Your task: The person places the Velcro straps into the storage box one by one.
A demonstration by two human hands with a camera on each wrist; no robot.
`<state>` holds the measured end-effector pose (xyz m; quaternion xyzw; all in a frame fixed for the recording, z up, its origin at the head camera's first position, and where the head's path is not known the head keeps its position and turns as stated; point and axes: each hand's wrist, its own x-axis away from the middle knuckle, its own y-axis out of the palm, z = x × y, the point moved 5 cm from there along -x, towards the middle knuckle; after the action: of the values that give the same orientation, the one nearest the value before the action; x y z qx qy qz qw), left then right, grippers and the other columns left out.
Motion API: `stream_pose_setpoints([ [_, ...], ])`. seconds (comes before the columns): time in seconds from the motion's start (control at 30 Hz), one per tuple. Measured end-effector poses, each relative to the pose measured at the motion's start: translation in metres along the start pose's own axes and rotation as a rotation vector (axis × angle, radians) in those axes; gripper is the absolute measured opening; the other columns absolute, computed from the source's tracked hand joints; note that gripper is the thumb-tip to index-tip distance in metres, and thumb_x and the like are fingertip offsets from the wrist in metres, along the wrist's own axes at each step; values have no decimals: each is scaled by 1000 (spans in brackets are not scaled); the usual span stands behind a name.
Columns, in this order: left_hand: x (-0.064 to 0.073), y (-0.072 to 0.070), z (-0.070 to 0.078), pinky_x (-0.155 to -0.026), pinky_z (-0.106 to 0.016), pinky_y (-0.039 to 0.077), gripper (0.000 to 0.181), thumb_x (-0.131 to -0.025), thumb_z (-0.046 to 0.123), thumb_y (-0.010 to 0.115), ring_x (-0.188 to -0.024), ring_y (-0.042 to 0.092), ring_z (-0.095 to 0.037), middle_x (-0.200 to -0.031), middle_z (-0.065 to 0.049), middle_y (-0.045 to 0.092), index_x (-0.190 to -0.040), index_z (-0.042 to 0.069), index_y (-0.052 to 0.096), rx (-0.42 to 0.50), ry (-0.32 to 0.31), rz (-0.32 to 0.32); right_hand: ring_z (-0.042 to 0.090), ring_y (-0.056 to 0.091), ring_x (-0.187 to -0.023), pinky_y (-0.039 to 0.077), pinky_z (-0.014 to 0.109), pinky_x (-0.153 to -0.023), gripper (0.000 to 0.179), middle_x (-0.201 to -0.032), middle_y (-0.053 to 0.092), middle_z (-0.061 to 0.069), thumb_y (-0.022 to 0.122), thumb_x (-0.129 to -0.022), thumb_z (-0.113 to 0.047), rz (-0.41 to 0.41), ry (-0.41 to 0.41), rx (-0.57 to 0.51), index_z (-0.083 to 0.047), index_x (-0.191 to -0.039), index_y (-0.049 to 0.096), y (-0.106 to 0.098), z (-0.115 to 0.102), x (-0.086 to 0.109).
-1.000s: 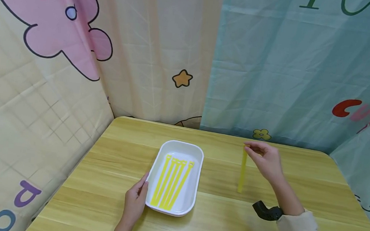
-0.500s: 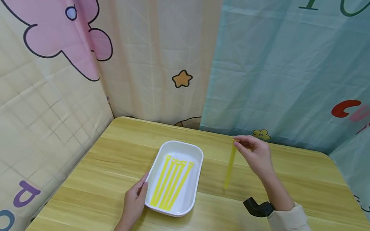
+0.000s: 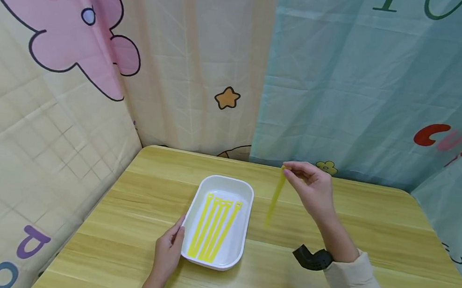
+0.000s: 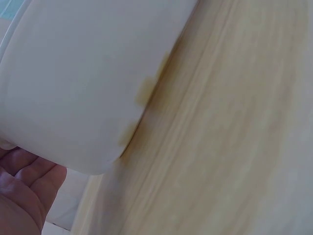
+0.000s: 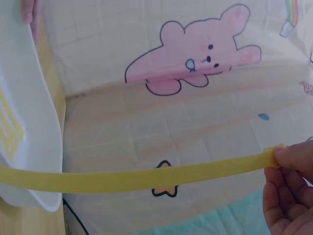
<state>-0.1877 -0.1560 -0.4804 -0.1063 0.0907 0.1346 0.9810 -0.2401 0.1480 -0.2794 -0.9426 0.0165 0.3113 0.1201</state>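
Observation:
High over the table, to the right of the tray, my right hand [image 3: 314,190] pinches a flat yellow strap [image 3: 277,193] by its top end, between thumb and fingertips. The strap hangs down with its lower end slanting left; in the right wrist view it [image 5: 122,182] stretches leftward, gently bowed. My left hand [image 3: 168,250] grips the left side of a white tray [image 3: 245,239], thumb at the near rim and other fingers partly hidden. Several matching yellow straps [image 3: 214,229] lie side by side in the tray, slotted heads toward the far end.
The tray stands on a wood-grain table [image 3: 121,226]. Printed cloth [image 3: 188,64] hangs behind and to the left of it, close to the table edges. Black camera mounts [image 3: 313,258] sit at the wrists.
My right hand has moved left toward the tray and slightly up, with the strap swinging to a leftward slant. The left hand and tray have stayed in place.

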Motion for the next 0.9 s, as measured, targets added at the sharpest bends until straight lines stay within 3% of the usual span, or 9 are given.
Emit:
stream_pose_setpoints([
  [0.13, 1, -1, 7, -71, -30, 52, 33, -95, 5, 48, -94, 57, -27, -128, -18, 50, -127, -2, 51, 1, -19, -7, 11, 60, -81, 50, 19, -73, 16, -91, 66, 12, 65, -80, 8, 32, -7, -58, 9, -96, 67, 5, 6, 0],
  [0.37, 7, 0, 39, -74, -38, 51, 32, -94, -2, 46, -97, 56, -34, -126, -24, 49, -125, -10, 49, -24, -34, -12, 14, 60, -80, 50, 21, -74, 15, -92, 64, 25, 63, -80, 12, 13, 2, -105, 13, -95, 64, 25, -1, 6],
  [0.57, 7, 0, 41, -77, -39, 50, 32, -94, -2, 46, -102, 55, -34, -125, -25, 49, -124, -10, 50, -27, -32, -5, 15, 60, -80, 51, 22, -73, 14, -89, 66, 20, 64, -81, 7, -23, 14, -140, 11, -95, 66, 43, 14, 16],
  [0.9, 7, -1, 42, -73, -37, 52, 32, -94, -2, 47, -95, 56, -35, -125, -25, 50, -124, -10, 50, -33, -34, -3, 21, 60, -78, 51, 22, -72, 14, -88, 64, 24, 62, -79, 14, -90, 59, -118, 16, -93, 64, 64, 2, 31],
])
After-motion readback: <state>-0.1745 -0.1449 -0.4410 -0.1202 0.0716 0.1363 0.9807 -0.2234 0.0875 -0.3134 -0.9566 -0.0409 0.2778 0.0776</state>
